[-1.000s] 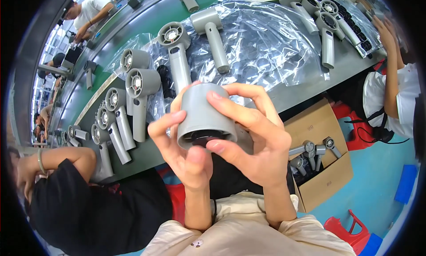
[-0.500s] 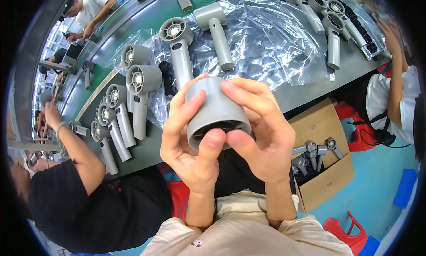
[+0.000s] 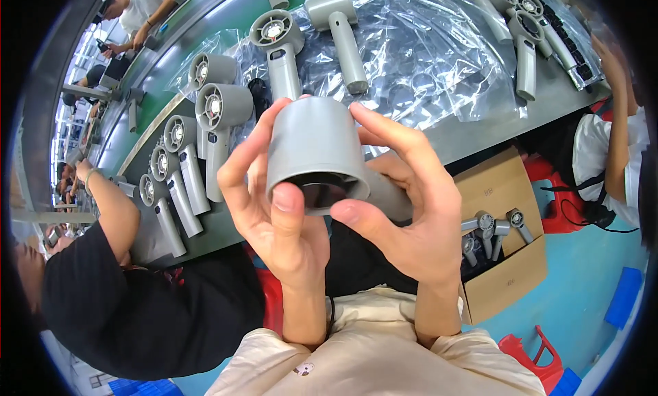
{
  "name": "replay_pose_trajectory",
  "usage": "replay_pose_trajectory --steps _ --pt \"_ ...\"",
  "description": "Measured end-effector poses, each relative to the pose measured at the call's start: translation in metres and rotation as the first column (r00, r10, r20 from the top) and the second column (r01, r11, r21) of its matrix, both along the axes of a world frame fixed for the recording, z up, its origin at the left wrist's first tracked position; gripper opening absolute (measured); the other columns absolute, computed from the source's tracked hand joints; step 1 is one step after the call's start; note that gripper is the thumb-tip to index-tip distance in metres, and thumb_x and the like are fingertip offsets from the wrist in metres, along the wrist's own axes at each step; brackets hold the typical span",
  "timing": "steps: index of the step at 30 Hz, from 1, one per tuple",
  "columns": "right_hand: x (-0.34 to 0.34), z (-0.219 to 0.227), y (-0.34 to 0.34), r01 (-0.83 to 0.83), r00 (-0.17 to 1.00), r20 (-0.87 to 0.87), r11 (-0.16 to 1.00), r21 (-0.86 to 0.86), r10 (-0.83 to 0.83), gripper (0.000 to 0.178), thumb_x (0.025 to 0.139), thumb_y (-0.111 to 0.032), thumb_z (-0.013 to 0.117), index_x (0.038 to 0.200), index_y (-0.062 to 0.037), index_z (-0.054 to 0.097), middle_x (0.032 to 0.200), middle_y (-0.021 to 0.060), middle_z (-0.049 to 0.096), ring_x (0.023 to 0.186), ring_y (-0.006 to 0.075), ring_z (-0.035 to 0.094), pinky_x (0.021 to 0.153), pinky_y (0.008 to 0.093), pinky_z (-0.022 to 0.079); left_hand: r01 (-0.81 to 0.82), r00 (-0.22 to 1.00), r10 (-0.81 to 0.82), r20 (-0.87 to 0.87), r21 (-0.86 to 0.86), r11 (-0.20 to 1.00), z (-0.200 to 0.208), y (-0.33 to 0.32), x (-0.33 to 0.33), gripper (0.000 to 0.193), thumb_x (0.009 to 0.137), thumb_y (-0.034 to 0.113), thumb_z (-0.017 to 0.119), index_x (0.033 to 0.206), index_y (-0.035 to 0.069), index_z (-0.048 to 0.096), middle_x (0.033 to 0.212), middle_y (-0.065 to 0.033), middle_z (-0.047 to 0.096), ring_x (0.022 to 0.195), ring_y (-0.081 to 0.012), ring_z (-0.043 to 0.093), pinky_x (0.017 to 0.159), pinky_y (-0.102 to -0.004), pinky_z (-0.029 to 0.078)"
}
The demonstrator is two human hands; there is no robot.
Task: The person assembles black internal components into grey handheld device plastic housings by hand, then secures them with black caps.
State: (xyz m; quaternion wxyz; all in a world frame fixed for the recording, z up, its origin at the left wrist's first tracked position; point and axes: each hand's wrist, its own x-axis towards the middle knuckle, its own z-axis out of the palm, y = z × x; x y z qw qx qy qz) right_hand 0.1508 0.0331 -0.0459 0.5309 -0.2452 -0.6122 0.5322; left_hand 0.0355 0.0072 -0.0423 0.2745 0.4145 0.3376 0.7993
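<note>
Between my two hands is a grey handheld fan [image 3: 317, 137], its round head toward me and the dark opening of its rim facing down and near. My left hand [image 3: 277, 218] grips the head's left side, thumb on the lower rim and fingers behind. Around the right side curves my right hand [image 3: 418, 197], a fingertip at the head's upper edge and the thumb by the rim. The fan's handle points right and is partly hidden in the right palm. Just beyond stand more grey fans [image 3: 281, 63] on the bench.
Clear plastic sheeting [image 3: 439, 67] covers the bench middle. Several fans [image 3: 171, 170] line its left side, others [image 3: 524, 60] the far right. A cardboard box [image 3: 507, 279] with fans sits at right. Co-workers [image 3: 123, 314] sit at left and right; red stools [image 3: 531, 358] stand on the floor.
The fan has turned in my hands, so its handle now shows at the right and its opening is more exposed. My left hand has shifted left, and the thumbs have moved apart.
</note>
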Motion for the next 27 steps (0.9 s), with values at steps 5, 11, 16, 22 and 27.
replay_pose_trajectory --steps 5,11,16,22,27 --pt "0.004 0.004 -0.001 0.126 0.983 0.126 0.988 0.085 -0.136 0.073 0.063 -0.009 0.081 0.128 -0.0002 0.048 0.111 0.0101 0.057 0.079 0.0111 0.058 0.071 0.0232 0.046 0.199 0.882 -0.213 -0.421 -0.076 0.977 0.000 0.007 -0.035 0.055 0.075 0.022 0.075 0.118 -0.002 0.051 0.122 -0.0276 0.049 0.114 -0.0318 0.051 0.094 -0.0400 0.042" --pt "0.003 0.002 -0.002 0.161 0.946 0.261 0.977 0.140 -0.193 0.076 0.057 -0.010 0.081 0.126 -0.0031 0.050 0.105 0.0075 0.056 0.078 0.0167 0.057 0.067 0.0274 0.046 0.413 0.605 -0.406 -0.684 -0.167 0.895 0.024 0.024 -0.067 0.049 0.067 0.016 0.080 0.108 0.000 0.056 0.122 -0.0321 0.047 0.115 -0.0368 0.050 0.095 -0.0437 0.041" --pt "0.004 0.002 -0.003 0.102 0.935 0.323 0.984 0.147 -0.145 0.066 0.054 -0.008 0.081 0.113 -0.0030 0.052 0.104 0.0102 0.056 0.084 0.0239 0.058 0.071 0.0313 0.047 0.541 0.380 -0.548 -0.745 -0.302 0.785 0.036 0.025 -0.074 0.043 0.068 0.013 0.078 0.102 0.001 0.055 0.126 -0.0398 0.040 0.120 -0.0460 0.045 0.097 -0.0492 0.038" --pt "0.000 0.001 -0.002 0.071 0.976 0.199 0.990 0.121 -0.094 0.067 0.054 -0.004 0.081 0.113 -0.0023 0.050 0.109 0.0125 0.057 0.096 0.0282 0.061 0.080 0.0350 0.051 0.425 0.335 -0.439 -0.834 -0.282 0.860 0.050 0.017 -0.063 0.044 0.065 0.009 0.076 0.105 -0.001 0.060 0.123 -0.0335 0.048 0.116 -0.0420 0.050 0.097 -0.0465 0.039" --pt "-0.003 0.000 0.000 0.040 0.990 0.122 0.979 0.198 -0.066 0.065 0.060 -0.005 0.079 0.114 -0.0012 0.043 0.108 0.0155 0.051 0.094 0.0371 0.056 0.076 0.0404 0.048 0.399 0.279 -0.421 -0.863 -0.295 0.868 0.054 0.019 -0.064 0.051 0.067 0.018 0.079 0.108 -0.005 0.060 0.121 -0.0356 0.048 0.115 -0.0430 0.051 0.096 -0.0465 0.040"
